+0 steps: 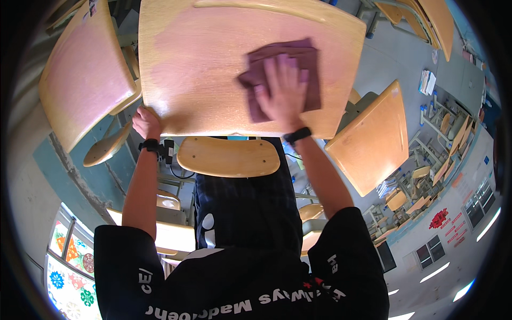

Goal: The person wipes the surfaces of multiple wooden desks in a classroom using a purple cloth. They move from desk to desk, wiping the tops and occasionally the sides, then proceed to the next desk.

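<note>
A folded dark maroon cloth (256, 106) lies on the wooden top of a school desk (192, 80), right of its middle. My right hand (282, 90) presses flat on this cloth with its fingers spread, slightly blurred. At the desk's near left corner, my left hand (147, 122) grips the edge, its fingers curled and partly hidden. Both wrists wear black bands, and a small black device sits beside the left one. Pinkish patches show on the desktop, which has a shallow groove along its far side.
A wooden chair backrest (228, 157) stands between my body and the desk. Another desk (86, 76) is close on the left, a third (372, 140) on the right. Farther right are stacked books (427, 83) and many desks and chairs.
</note>
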Demonstrator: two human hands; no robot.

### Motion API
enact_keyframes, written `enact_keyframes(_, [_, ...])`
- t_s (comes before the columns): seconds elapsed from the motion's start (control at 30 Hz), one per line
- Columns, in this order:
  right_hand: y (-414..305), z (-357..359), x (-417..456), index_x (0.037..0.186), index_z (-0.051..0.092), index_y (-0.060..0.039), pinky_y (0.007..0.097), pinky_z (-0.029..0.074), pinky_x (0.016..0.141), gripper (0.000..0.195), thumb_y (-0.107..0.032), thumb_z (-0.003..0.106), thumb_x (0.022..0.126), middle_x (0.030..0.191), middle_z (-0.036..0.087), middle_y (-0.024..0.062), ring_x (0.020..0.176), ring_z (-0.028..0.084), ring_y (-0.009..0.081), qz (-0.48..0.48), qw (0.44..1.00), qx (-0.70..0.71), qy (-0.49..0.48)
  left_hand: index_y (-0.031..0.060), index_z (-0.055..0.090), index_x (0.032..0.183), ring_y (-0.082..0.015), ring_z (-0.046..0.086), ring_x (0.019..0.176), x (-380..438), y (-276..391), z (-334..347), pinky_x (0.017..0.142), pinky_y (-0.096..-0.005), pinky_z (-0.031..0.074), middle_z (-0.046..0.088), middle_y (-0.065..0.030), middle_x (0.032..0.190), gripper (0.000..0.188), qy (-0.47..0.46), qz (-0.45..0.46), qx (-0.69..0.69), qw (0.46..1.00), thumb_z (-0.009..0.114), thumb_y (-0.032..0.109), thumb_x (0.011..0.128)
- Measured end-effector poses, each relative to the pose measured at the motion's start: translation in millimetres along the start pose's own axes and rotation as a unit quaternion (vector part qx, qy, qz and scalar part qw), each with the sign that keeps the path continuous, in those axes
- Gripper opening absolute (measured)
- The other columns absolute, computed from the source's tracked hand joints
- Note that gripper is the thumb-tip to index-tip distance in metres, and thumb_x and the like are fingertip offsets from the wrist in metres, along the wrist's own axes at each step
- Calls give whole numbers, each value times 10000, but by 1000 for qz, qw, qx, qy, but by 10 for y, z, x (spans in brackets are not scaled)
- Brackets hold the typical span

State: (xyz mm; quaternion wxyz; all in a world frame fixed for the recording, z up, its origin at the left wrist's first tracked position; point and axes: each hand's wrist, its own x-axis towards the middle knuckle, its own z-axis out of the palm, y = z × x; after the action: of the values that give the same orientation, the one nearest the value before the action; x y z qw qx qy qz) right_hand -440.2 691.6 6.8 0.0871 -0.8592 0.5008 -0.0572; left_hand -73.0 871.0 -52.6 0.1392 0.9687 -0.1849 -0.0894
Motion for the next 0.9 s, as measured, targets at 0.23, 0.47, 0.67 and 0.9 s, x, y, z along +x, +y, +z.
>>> enact_keyframes(0.23, [1710,-248,402,1571,387,-145,602,205,1197,680,-470,515,988,1614,365,162,1488,321,374,18,996,-43,78,-79,674,885,-564,573,972,-68,53,13,886,-614,414,638,-355,988,524,19,-37,-15,999,387,352,964])
enact_keyframes(0.47, [1646,-57,1561,1525,424,-90,619,208,1198,679,-531,437,1009,1578,418,170,1481,333,382,63,986,-56,141,-71,656,821,-569,573,932,-86,151,1,866,-626,424,640,-345,961,507,22,-27,10,999,383,332,963])
enact_keyframes(0.67, [759,-9,901,1541,396,-34,630,171,1204,751,-533,488,988,1591,369,228,1497,296,400,-25,996,-41,81,-56,694,857,-566,585,952,-82,119,-100,888,-614,432,649,-336,987,526,18,-47,13,999,365,342,958])
enact_keyframes(0.9, [830,-282,-1295,1544,381,-16,655,123,1199,795,-529,519,953,1623,285,267,1506,248,460,-7,995,-22,-101,-57,681,861,-563,577,960,-52,93,8,885,-608,426,653,-330,989,516,14,-11,4,1000,371,344,960])
